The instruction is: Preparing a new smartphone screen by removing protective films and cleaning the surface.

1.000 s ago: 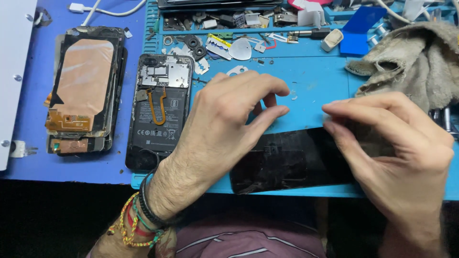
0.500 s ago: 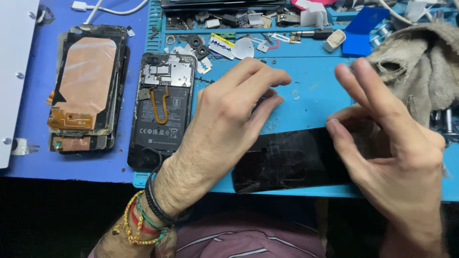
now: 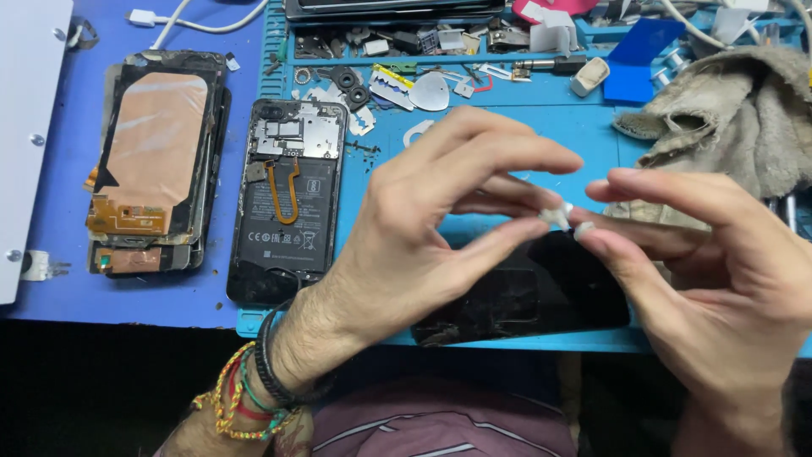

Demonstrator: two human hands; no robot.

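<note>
Left hand (image 3: 423, 228) and right hand (image 3: 702, 271) pinch a small white scrap (image 3: 562, 217), possibly adhesive, above the black panel (image 3: 533, 292) at the bench's near edge | opened phone (image 3: 288, 203) lies unassembled | panel not yet fitted.

A phone repair workbench: blue work mat (image 3: 507, 135), opened phone (image 3: 288, 203), loose small parts (image 3: 397, 42).
</note>
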